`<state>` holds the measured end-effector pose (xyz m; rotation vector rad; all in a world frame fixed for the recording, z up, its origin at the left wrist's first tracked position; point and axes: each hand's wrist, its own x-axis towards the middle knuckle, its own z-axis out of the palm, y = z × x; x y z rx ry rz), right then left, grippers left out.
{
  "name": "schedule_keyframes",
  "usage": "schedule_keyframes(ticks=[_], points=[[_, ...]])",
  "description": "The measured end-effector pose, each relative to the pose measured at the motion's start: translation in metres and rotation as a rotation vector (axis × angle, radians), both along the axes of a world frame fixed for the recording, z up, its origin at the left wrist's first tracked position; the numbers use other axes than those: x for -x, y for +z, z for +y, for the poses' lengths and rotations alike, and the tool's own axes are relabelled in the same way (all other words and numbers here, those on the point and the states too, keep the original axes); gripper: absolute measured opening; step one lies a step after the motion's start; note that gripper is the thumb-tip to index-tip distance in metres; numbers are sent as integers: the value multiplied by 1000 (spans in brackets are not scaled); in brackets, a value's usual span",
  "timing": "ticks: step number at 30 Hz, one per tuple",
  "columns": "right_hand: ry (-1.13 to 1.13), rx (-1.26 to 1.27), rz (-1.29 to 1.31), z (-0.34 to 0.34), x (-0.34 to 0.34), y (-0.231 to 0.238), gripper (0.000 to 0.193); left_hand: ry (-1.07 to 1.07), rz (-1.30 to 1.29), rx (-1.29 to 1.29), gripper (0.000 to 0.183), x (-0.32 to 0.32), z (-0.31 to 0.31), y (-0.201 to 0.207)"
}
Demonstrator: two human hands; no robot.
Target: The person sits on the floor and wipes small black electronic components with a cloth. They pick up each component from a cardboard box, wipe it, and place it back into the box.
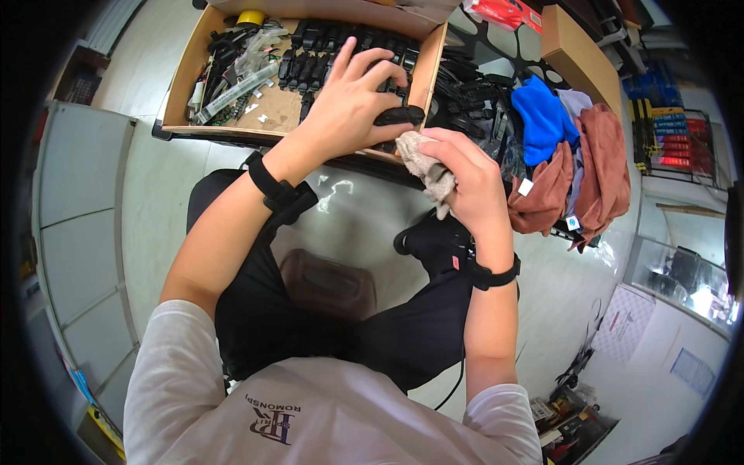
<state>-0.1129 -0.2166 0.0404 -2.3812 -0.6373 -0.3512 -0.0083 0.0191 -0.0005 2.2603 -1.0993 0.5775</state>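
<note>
On the near side of the cardboard box [431,66], my white shirt [310,415] carries dark lettering around larger blue initials, upside down from the camera's side. Beyond the box's right wall, a red packet [508,11] shows pale print, cut off by the upper edge. To the right of the box, one white tag [525,187] and another with a blue mark, the round-logo tag [573,223], sit on brown cloths; I can't read either. Farther right of it, red and blue cartons [673,145] bear tiny, illegible print.
</note>
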Motion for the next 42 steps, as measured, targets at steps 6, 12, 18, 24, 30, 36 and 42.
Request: schedule_keyframes(ticks=[6,12,18,24,30,36,42], points=[[-268,-23,-193,-9,-8,-5,48,-6,-1,14,27,12,-4,-1],[-63,144,-315,28,1,-10,47,21,-99,63,31,8,-1,-1],[-227,17,-205,15,-7,-25,50,-3,-112,39,34,10,-6,1],[-145,53,-329,32,1,-22,48,44,-119,76,33,10,-2,3],[-213,-8,-250,8,-12,-22,47,42,-89,120,37,14,-1,9],[-214,-51,-237,25,-7,-17,46,-19,-143,139,33,10,7,11],[-258,-51,-137,0,-21,-24,53,14,-143,230,32,0,9,8]])
